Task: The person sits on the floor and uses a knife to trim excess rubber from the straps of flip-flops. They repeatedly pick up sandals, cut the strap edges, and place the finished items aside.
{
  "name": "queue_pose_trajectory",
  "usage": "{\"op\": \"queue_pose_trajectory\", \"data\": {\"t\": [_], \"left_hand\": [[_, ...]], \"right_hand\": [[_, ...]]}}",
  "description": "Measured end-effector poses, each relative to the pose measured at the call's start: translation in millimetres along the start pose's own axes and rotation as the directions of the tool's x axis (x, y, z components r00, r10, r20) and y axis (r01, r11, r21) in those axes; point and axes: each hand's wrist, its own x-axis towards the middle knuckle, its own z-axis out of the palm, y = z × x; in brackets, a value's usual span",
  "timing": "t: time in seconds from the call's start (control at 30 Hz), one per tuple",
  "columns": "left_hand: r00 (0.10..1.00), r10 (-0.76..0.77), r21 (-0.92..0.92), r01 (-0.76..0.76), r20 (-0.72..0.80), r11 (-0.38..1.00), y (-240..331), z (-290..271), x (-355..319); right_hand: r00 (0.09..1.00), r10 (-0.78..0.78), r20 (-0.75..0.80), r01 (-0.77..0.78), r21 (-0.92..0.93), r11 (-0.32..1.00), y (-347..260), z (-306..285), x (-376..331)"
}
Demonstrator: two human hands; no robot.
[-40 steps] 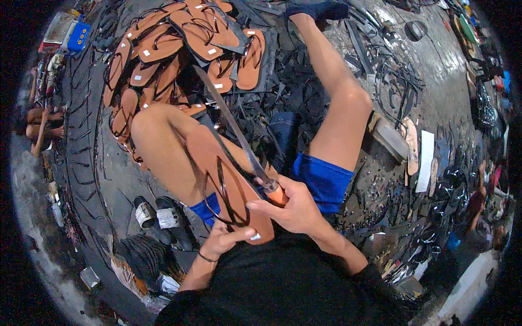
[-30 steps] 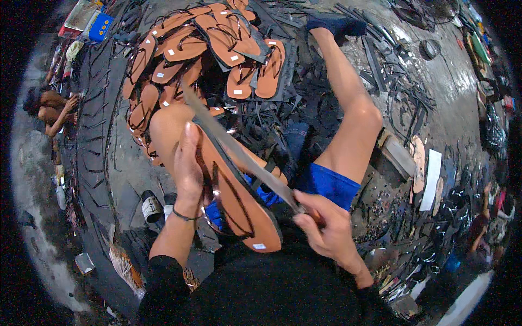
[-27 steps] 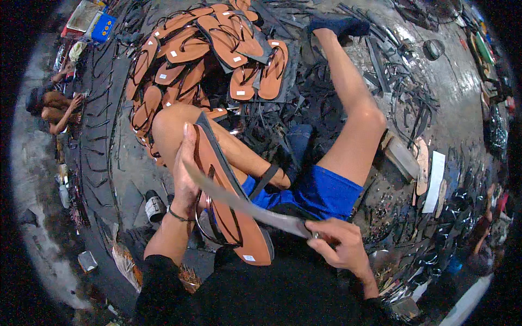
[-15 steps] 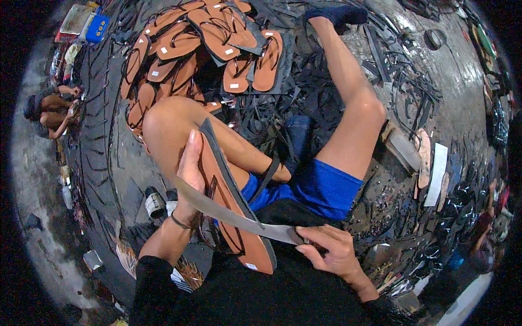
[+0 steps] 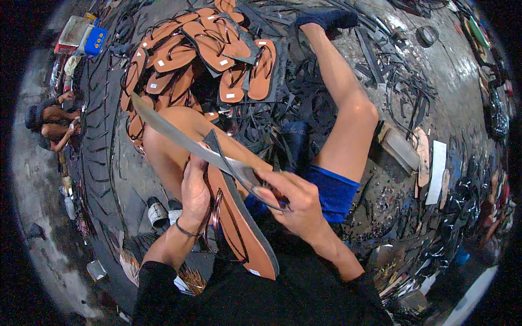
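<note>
Since half a second ago we have swung the long knife (image 5: 185, 138) up, so its tip now points toward the upper left of the frame instead of lying across the sandal (image 5: 239, 223). Our right hand (image 5: 296, 204) is closed around the handle, and our left hand (image 5: 196, 190) clasps the brown sandal's edge at centre frame, blade resting on its toe end, against our knee.

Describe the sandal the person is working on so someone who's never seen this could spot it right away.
Start at the bare knee left of centre and follow the thigh down toward the black shirt. The brown sandal stands there on edge, steadied by the left hand while the right hand lays a long knife across it. Unlike the sandal pile lying flat above, it is the only one held.
</note>
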Motion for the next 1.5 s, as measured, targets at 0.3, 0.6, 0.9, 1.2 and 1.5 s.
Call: {"op": "queue_pose_trajectory", "data": {"t": [0.3, 0.6, 0.9, 1.2, 1.5], "left_hand": [[0.946, 0.060, 0.021, -0.071, 0.318, 0.997, 53.3, -13.7, -2.3], [0.953, 0.123, 0.190, -0.179, 0.276, 0.965, 47.8, -42.9, -11.5], [0.879, 0.031, 0.201, -0.143, 0.476, 0.969, 42.8, -43.9, -17.6], [0.740, -0.049, 0.234, -0.148, 0.671, 0.961, 52.1, -14.2, -30.1], [0.690, -0.220, 0.541, -0.287, 0.689, 0.791, 98.9, 11.7, -31.0]], "right_hand": [[0.974, 0.215, -0.074, -0.194, 0.226, 0.955, 16.8, -14.5, 59.4], [0.977, 0.068, 0.203, -0.064, -0.022, 0.998, 15.0, -46.9, -46.8], [0.953, -0.019, 0.301, 0.108, -0.282, 0.953, -32.2, -91.6, 9.1], [0.871, 0.050, 0.489, 0.056, -0.201, 0.978, -75.5, -114.9, 58.5], [0.752, 0.065, 0.656, -0.187, 0.118, 0.975, -81.8, -100.2, 93.4]]}}
